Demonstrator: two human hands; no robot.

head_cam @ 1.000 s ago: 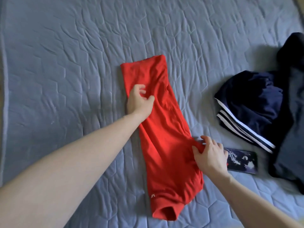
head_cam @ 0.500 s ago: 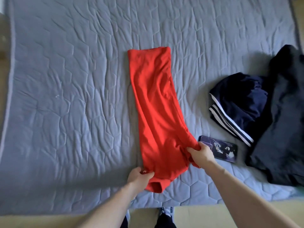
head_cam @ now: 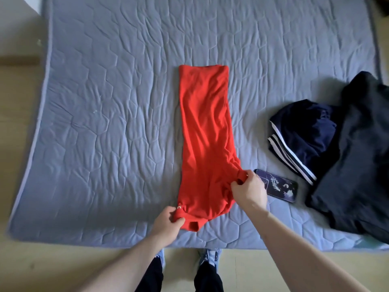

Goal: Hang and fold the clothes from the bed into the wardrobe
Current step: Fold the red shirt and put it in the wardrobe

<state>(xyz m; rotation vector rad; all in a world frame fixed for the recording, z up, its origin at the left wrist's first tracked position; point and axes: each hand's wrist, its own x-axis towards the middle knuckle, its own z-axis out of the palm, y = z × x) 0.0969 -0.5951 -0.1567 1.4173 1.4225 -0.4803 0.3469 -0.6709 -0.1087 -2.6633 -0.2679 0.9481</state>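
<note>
A red shirt (head_cam: 205,131) lies folded into a long narrow strip on the grey-blue quilted bed (head_cam: 109,114), running away from me. My left hand (head_cam: 168,222) pinches its near left corner by a small white logo. My right hand (head_cam: 248,189) grips a bunched bit of fabric at its near right edge. A navy garment with white stripes (head_cam: 303,135) and a black garment (head_cam: 357,161) lie in a pile at the right. The wardrobe is out of view.
A phone in a dark patterned case (head_cam: 277,185) lies on the bed just right of my right hand. The bed's near edge runs just in front of my feet (head_cam: 208,258) on the pale floor.
My left hand came from the shirt's middle back to its near left corner and took hold. My right hand kept its grip. The view pulled back from the bed.
</note>
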